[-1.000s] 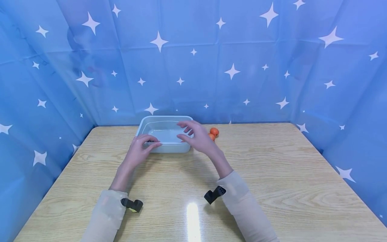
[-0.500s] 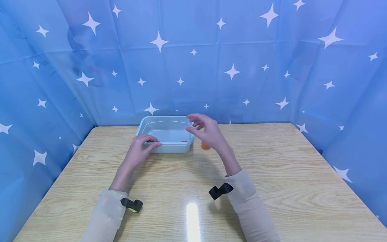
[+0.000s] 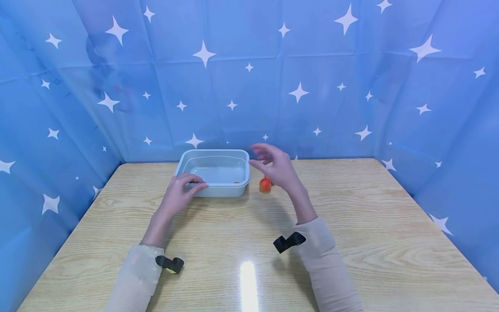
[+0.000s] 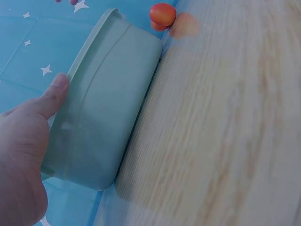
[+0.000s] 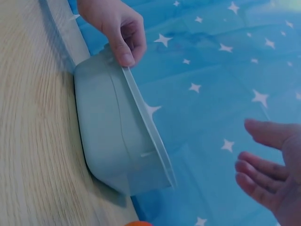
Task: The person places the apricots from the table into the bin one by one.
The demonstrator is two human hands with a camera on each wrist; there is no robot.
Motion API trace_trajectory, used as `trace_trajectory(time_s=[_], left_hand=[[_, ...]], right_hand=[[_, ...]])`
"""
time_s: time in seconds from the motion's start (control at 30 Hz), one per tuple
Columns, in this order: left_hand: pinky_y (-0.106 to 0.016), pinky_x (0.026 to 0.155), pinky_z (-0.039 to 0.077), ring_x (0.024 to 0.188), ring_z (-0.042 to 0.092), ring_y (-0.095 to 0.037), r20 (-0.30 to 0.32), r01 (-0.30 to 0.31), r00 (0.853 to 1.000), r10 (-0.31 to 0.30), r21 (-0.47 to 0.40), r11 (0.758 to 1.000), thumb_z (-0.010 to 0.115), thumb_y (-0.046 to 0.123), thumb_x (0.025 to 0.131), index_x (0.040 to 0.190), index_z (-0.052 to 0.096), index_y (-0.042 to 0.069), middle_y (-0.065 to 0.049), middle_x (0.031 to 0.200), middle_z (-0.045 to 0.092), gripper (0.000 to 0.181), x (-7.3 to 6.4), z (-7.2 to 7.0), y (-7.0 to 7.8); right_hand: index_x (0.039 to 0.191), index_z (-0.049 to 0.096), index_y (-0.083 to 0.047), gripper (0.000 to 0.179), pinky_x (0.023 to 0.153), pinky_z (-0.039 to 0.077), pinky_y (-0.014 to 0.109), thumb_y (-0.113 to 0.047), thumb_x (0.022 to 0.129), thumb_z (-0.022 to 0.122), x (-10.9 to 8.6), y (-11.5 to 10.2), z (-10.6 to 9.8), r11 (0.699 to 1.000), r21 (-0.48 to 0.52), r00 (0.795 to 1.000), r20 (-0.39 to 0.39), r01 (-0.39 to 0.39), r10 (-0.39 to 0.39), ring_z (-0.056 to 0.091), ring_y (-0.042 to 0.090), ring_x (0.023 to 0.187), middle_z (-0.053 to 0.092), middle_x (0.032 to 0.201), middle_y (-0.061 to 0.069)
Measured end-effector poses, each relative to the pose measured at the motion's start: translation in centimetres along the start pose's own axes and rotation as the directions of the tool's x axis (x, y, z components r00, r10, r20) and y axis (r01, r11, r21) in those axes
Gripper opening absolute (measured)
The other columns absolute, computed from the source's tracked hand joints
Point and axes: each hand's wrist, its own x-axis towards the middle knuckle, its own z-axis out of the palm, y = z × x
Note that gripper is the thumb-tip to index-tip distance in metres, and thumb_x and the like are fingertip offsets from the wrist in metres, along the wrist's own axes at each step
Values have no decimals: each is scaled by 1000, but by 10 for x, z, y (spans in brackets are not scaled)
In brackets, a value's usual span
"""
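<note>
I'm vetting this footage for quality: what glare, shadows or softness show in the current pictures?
Head view: a white glare streak on the table near the bottom edge, a soft shadow beside the right sleeve; left wrist view: dimmer, wood grain soft, a reflection of the round red-orange object on the table; right wrist view: the curtain washed out at top right.

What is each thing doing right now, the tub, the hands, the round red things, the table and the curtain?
Tub: upright, open on top.
Left hand: pinching the tub's rim.
Right hand: raised, holding nothing.
Round red things: on the table, beside the tub; one partly hidden.
Table: flat, with a shiny light patch.
Curtain: hanging, creased.
</note>
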Motion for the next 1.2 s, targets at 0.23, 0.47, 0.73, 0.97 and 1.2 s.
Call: trace_trajectory(time_s=[0.23,0.47,0.73,0.97,1.2], left_hand=[[-50,101,37,103,62,-26,0,-2,1000,2,-4,1000,77,23,91,96,76,12,-2,96,73,13,-1,0,0],[-56,108,30,106,61,-27,2,6,1000,-6,-2,1000,77,24,92,96,75,12,-3,97,73,13,-1,0,1],[-56,108,29,105,61,-26,1,15,1000,-15,4,1000,76,26,93,97,75,14,-1,97,72,13,-1,0,-2],[-48,98,40,97,64,-23,-28,-40,999,40,0,999,78,20,90,93,76,12,-1,93,73,10,-1,2,-4],[-51,104,35,101,63,-25,-18,-25,1000,24,-10,1000,78,22,90,95,75,12,-2,96,73,11,-1,1,0]], right_hand=[[134,62,-10,44,89,54,41,-22,94,76,-2,14,-6,999,-1,999,-11,-41,41,66,24,101,67,123,11],[134,61,-9,44,89,53,40,-23,94,75,-5,27,-9,994,5,994,0,-113,113,65,26,102,67,124,12],[134,62,-6,45,89,53,42,-21,93,76,-7,41,-8,985,-16,986,0,-169,169,65,29,98,67,121,17],[135,61,-8,47,91,52,43,-23,93,76,-11,57,-4,972,-26,971,46,-232,233,63,29,101,65,120,14],[134,62,-8,45,92,51,43,-20,93,76,-15,73,1,969,-81,969,58,-235,240,63,29,100,66,121,18]])
